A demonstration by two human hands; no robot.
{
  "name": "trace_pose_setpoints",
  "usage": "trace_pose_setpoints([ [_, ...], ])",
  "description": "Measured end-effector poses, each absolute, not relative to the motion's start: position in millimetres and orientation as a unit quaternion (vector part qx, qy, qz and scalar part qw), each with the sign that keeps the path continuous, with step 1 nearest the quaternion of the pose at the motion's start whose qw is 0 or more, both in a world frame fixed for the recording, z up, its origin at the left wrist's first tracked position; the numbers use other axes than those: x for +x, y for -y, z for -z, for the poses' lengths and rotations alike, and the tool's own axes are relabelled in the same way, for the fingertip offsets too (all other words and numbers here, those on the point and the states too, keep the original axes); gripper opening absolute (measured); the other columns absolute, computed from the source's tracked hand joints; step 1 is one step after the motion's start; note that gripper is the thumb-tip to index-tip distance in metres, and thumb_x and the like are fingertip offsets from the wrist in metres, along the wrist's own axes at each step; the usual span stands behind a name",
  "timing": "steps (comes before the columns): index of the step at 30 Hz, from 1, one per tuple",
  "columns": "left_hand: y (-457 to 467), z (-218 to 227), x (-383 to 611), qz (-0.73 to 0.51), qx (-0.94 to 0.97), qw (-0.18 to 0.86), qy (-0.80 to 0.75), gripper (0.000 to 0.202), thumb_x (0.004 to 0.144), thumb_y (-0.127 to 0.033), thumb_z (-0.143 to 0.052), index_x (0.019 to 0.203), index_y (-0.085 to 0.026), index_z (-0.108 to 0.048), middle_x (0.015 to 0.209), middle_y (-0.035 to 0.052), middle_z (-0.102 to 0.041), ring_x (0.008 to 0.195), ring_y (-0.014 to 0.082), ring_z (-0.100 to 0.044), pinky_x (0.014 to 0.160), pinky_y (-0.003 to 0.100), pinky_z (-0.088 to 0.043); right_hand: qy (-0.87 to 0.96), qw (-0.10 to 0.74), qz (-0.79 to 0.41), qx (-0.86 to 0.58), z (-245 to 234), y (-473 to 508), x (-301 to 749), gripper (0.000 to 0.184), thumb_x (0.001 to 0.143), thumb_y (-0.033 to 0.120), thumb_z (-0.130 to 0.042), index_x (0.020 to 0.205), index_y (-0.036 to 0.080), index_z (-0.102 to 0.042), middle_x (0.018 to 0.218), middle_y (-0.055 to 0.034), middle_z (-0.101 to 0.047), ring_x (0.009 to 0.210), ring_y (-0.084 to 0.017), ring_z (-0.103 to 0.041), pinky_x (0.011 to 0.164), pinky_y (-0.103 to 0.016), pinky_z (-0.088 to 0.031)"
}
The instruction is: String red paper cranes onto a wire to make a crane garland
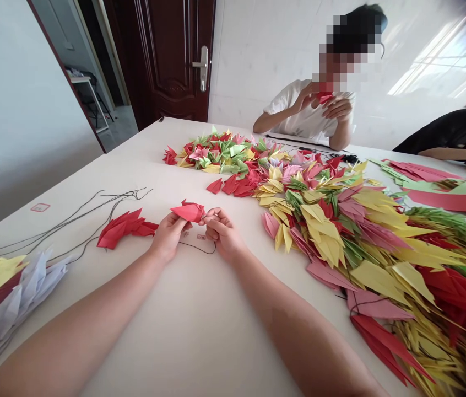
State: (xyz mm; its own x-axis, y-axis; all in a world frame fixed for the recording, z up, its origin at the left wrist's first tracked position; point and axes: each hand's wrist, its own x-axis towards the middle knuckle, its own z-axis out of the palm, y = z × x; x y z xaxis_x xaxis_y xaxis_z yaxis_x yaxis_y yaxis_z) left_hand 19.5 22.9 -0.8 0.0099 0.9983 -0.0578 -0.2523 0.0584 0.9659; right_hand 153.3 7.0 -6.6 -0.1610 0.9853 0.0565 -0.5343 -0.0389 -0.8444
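My left hand and my right hand meet over the middle of the white table. Together they pinch a red folded paper crane, the left hand under its body, the right hand's fingertips at its right end. A thin dark thread loops on the table between my wrists. A small pile of red folded pieces lies just left of my left hand.
A big heap of red, yellow, pink and green folded paper covers the table's right side. Strung white, yellow and red pieces lie at the left edge, with grey wires. Across the table a person folds red paper; another person's arm rests at far right.
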Motion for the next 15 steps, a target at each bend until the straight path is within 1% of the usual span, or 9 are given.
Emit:
trace_pose_setpoints([
  [4,-22.3,-1.3,19.8,-0.539,0.418,0.578,-0.447,0.018,0.057,-0.031,-0.068,0.065,-0.017,-0.06,0.055,-0.0034,-0.052,0.053,0.0083,-0.046,0.051,0.022,-0.034,0.383,0.578,-0.654,-0.304,4.7,-7.3,154.1,0.016,0.065,0.022,-0.06,0.073,0.021,-0.047,0.061,0.005,-0.061,0.039,-0.004,-0.025,0.041,-0.019,-0.022],
  [8,-21.8,-3.2,20.6,-0.535,0.418,0.575,-0.457,0.018,0.055,-0.03,-0.068,0.061,-0.017,-0.058,0.052,-0.0035,-0.05,0.051,0.0086,-0.045,0.05,0.022,-0.034,0.392,0.592,-0.619,-0.335,2.2,-6.7,152.9,0.013,0.062,0.019,-0.057,0.067,0.02,-0.045,0.056,0.0052,-0.058,0.039,-0.004,-0.026,0.041,-0.019,-0.022],
  [11,-21.3,-4.2,21.3,-0.538,0.415,0.575,-0.456,0.018,0.055,-0.03,-0.068,0.061,-0.016,-0.057,0.051,-0.0036,-0.05,0.051,0.0084,-0.044,0.05,0.022,-0.033,0.399,0.606,-0.595,-0.345,1.1,-6.4,151.3,0.012,0.062,0.02,-0.056,0.068,0.02,-0.045,0.055,0.0051,-0.057,0.039,-0.004,-0.026,0.041,-0.019,-0.021],
  [15,-20.7,-4.9,21.5,-0.539,0.412,0.578,-0.454,0.018,0.056,-0.029,-0.068,0.061,-0.016,-0.057,0.052,-0.0041,-0.05,0.052,0.0076,-0.044,0.051,0.022,-0.034,0.434,0.606,-0.553,-0.372,1.6,-5.4,150.4,0.011,0.066,0.023,-0.054,0.072,0.021,-0.045,0.059,0.0043,-0.056,0.042,-0.006,-0.028,0.043,-0.02,-0.023],
])
